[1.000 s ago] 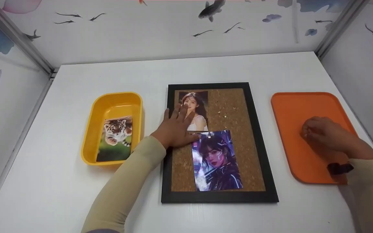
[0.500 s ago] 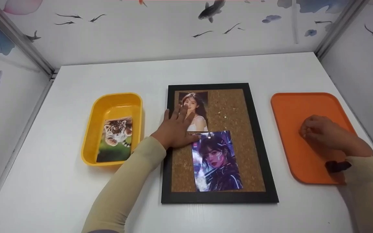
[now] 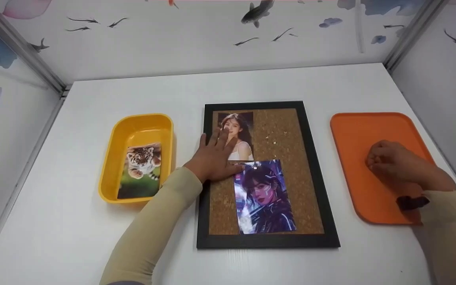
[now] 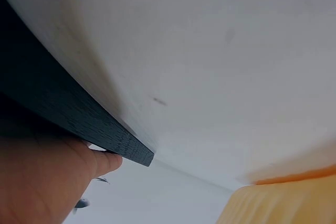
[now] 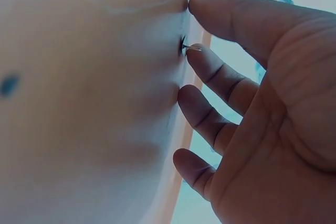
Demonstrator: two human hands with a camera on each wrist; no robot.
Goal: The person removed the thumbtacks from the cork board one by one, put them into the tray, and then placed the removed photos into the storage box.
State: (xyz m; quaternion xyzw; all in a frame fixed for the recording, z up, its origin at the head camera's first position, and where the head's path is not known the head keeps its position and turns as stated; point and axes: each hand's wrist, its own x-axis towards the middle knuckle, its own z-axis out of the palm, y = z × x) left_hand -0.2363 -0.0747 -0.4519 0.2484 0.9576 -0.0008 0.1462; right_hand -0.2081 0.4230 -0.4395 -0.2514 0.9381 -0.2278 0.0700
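My left hand [image 3: 214,156] lies with fingers spread on a photo print [image 3: 242,136] of a dark-haired person on a cork board [image 3: 267,198] with a black frame. The thumb touches the corner of a second, purple picture [image 3: 267,202], which has a shiny pin near its top edge. Over the orange tray [image 3: 350,166] is my right hand [image 3: 396,164]. In the right wrist view its fingertips touch the tray, and a thumbtack [image 5: 184,46] stands point-out at the index fingertip. Thumb and index finger are apart, with the tack not pinched.
A yellow bin [image 3: 107,174] at the left holds a tiger picture [image 3: 143,170]. Several shiny pins [image 3: 274,142] sit on the cork's upper right. White panels [image 3: 196,43] enclose the white table [image 3: 141,95] at the back and sides. A blurred dark spot [image 5: 8,85] shows on the tray.
My right hand has shifted slightly left and away from me over the orange tray. The left hand, the pictures and the board have stayed where they were.
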